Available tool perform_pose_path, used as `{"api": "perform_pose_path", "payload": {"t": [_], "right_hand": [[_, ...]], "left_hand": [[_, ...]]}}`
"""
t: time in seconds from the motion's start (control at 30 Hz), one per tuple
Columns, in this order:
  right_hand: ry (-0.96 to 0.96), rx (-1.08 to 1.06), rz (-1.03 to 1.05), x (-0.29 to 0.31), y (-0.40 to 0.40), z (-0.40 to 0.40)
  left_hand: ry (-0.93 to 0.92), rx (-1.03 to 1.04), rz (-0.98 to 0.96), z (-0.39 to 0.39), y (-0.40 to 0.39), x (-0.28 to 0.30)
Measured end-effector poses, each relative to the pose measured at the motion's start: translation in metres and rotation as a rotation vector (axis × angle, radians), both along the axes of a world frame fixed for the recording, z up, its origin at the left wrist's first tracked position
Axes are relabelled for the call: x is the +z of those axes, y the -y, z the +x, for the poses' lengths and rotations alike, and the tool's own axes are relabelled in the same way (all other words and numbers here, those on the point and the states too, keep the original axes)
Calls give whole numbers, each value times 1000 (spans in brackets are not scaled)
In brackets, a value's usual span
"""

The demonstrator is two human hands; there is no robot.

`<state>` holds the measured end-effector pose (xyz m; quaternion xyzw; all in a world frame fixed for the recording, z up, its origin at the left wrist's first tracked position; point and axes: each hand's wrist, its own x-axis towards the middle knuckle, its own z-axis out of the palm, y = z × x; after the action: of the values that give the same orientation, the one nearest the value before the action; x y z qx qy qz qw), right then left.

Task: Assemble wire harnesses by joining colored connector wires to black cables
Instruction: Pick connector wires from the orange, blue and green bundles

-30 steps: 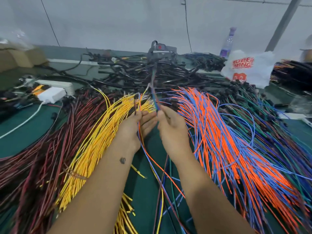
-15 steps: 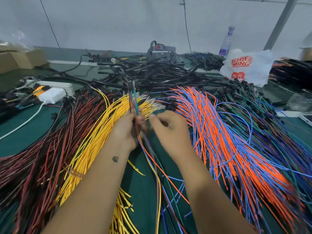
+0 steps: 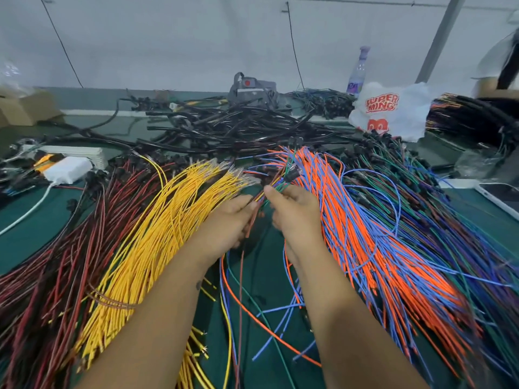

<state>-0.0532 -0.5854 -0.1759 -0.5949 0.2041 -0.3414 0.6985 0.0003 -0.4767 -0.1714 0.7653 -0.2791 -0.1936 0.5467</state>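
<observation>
Clearly early days — both hands, left hand (image 3: pixel 224 220) and right hand (image 3: pixel 295 211), have fingers clamped on one mixed wire bundle (image 3: pixel 276 186) above the worktop (image 3: pixel 28 234); heaps of yellow wires (image 3: pixel 157 234), orange wires (image 3: pixel 351 220) and black cables (image 3: pixel 238 127) lie unjoined.

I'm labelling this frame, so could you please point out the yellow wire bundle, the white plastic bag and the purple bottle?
yellow wire bundle (image 3: pixel 157 237): head view, middle of the bundle's length.
white plastic bag (image 3: pixel 393 108): head view, its printed front.
purple bottle (image 3: pixel 358 71): head view, the bottle's body above the bag.
</observation>
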Motion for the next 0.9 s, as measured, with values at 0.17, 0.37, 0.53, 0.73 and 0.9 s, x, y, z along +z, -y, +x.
{"api": "perform_pose_path", "payload": {"t": [0.17,0.37,0.53,0.73,0.9], "right_hand": [[58,64,57,2,-1,-2],[120,42,-72,1,-5,-3],[144,51,-69,0,-4,0],[154,-28,36,-2,2,0],[195,47,82,-1,-1,0]], "left_hand": [[-24,-89,-41,-1,-1,1],[-291,-132,-166,2,-2,1],[-364,-60,-190,3,-2,4],[-12,9,-119,-8,5,2],[97,-18,-155,-10,1,4]]}}
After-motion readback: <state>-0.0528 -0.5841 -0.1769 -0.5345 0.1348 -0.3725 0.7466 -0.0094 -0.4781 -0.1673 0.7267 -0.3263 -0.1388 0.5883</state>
